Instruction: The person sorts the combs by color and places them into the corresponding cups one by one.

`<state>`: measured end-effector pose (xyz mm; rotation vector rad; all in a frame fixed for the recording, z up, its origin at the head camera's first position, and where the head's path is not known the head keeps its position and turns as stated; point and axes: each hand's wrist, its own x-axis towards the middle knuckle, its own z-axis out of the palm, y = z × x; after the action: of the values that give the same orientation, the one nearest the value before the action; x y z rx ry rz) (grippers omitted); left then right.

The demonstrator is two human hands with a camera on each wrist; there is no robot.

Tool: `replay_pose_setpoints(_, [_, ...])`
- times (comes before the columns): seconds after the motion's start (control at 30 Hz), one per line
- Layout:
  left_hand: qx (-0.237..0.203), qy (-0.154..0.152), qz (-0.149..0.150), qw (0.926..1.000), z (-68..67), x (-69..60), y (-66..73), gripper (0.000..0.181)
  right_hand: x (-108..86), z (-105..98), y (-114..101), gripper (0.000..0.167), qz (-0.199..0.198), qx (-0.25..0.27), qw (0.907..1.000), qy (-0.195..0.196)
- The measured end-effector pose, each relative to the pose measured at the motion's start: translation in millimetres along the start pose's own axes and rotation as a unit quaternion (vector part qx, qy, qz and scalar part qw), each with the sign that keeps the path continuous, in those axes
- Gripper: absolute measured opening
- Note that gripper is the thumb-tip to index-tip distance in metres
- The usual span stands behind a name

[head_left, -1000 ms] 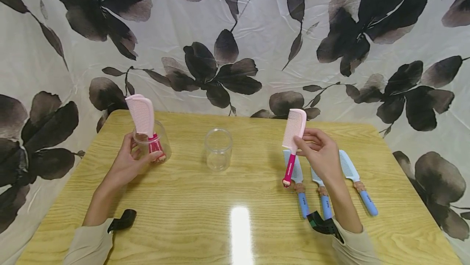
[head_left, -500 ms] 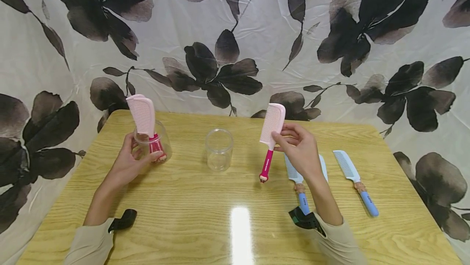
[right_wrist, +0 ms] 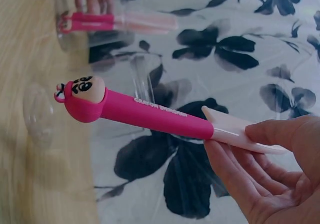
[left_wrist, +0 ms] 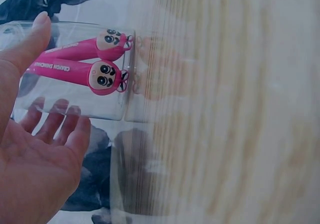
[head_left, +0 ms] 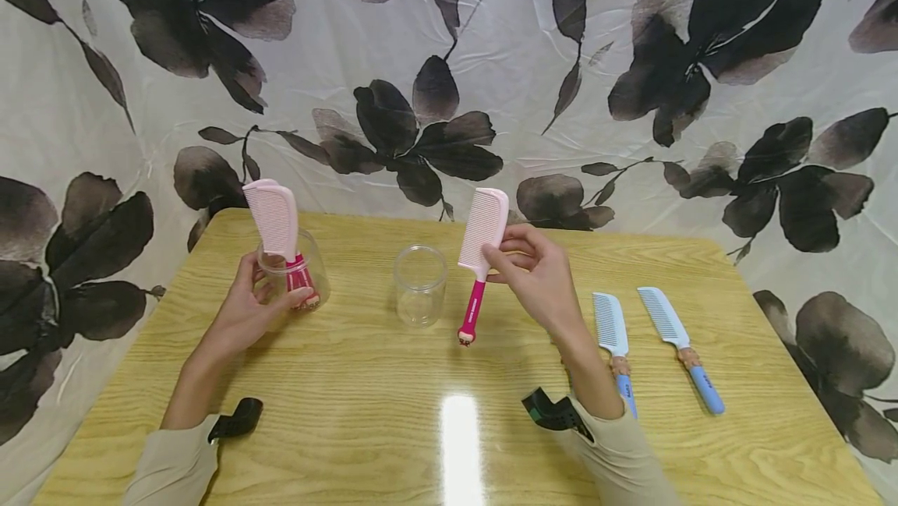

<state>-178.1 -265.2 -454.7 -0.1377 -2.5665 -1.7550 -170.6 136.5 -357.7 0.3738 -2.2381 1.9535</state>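
On the left of the table, my left hand [head_left: 242,311] grips a clear jar [head_left: 317,256] holding two pink combs [head_left: 277,221]. Their magenta handles [left_wrist: 65,70] end in character heads near the jar's bottom in the left wrist view. My right hand [head_left: 543,280] pinches another pink comb [head_left: 486,225] by its toothed part, between thumb and fingers. That comb hangs above the table, teeth facing left, its magenta handle [right_wrist: 155,116] pointing down. A second clear jar [head_left: 419,295] stands upright just left of this comb, with nothing inside.
Two light-blue combs [head_left: 610,323] [head_left: 666,319] are visible on the wooden table [head_left: 337,412] at the right, the nearer one partly behind my right sleeve. Behind the table hangs a white cloth [head_left: 302,61] with dark flowers.
My right hand has carried its pink comb left, from above the blue combs to beside the middle jar. A blue comb seen earlier is now covered by my right arm. My left hand stays put.
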Motion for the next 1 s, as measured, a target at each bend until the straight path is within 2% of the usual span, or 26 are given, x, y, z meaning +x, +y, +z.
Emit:
replay_pose_setpoints(0.53, [0.001, 0.001, -0.002, 1.0000, -1.1, 0.1, -0.3, 0.093, 13.7, 39, -9, 0.029, -0.018, 0.063, 0.9975, -0.025])
replay_pose_setpoints(1.0, [-0.005, 0.003, -0.019, 0.9998, -0.3, -0.8, 0.5, 0.096, 24.5, 70, -14, 0.029, -0.022, 0.115, 0.9928, -0.026])
